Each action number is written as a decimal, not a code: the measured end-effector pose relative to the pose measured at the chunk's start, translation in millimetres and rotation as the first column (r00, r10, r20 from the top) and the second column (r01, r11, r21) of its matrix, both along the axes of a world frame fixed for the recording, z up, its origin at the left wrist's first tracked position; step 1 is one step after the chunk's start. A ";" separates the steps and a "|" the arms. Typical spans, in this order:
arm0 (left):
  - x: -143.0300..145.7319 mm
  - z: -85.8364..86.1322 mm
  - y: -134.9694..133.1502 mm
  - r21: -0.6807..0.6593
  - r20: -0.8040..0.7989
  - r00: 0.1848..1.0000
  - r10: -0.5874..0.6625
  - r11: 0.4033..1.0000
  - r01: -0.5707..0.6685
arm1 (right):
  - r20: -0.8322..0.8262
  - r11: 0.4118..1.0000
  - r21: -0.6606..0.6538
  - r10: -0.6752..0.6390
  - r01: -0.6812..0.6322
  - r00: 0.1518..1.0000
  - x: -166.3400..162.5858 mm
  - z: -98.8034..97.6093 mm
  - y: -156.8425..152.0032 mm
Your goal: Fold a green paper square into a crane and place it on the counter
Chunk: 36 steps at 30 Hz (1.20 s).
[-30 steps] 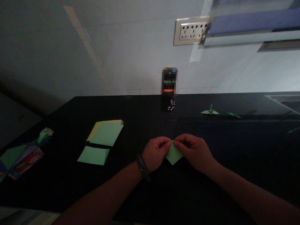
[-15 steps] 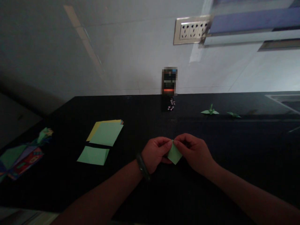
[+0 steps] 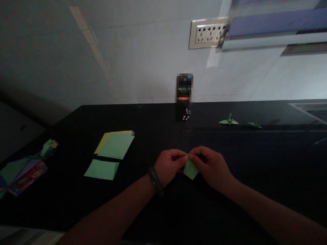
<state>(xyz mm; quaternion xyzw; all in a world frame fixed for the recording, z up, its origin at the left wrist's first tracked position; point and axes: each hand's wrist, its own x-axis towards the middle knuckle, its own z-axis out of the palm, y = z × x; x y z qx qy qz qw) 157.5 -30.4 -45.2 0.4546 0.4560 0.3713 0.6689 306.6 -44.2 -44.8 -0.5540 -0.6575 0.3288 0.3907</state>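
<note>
Between my two hands is a small folded piece of green paper point(image 3: 191, 170), its pointed lower part hanging below my fingers. My left hand point(image 3: 169, 166), with a dark bangle point(image 3: 155, 182) on the wrist, pinches the paper's upper left side between thumb and fingers. From the other side, my right hand point(image 3: 212, 166) pinches it near the same top point, and the thumbs nearly meet there. Some of the paper is hidden by the fingers. Off to the left lie a stack of green and yellow paper sheets point(image 3: 116, 145) and one folded green sheet point(image 3: 101, 169).
Two folded green paper cranes point(image 3: 229, 121) sit on the black counter point(image 3: 143, 119) at the back right. A phone-like object point(image 3: 184, 88), its screen blurred, leans on the wall with a beaded strap point(image 3: 186, 114) below. Colourful paper packaging point(image 3: 28, 175) lies far left.
The green paper has shifted slightly between my fingers: a crease now shows down from its top, and its lower tip looks blunter. My hands have hardly moved.
</note>
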 end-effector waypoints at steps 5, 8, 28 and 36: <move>-1.7 -1.8 1.2 0.139 -0.083 0.996 -0.021 0.990 0.032 | 0.012 1.000 0.005 0.009 -0.009 1.000 -0.3 0.8 -0.7; -3.4 -2.7 2.3 0.234 -0.152 0.988 -0.016 0.971 0.051 | 0.039 1.000 0.011 0.007 -0.008 0.999 -0.4 0.8 -0.4; 1.9 -1.6 -1.3 -0.117 0.077 0.997 0.025 0.993 -0.016 | 0.058 0.998 0.055 -0.036 0.032 0.998 -0.1 1.3 0.6; 0.7 -2.1 -0.1 0.082 -0.116 0.993 -0.027 0.996 0.036 | 0.049 0.997 0.068 -0.028 0.025 0.998 -0.6 -2.1 1.5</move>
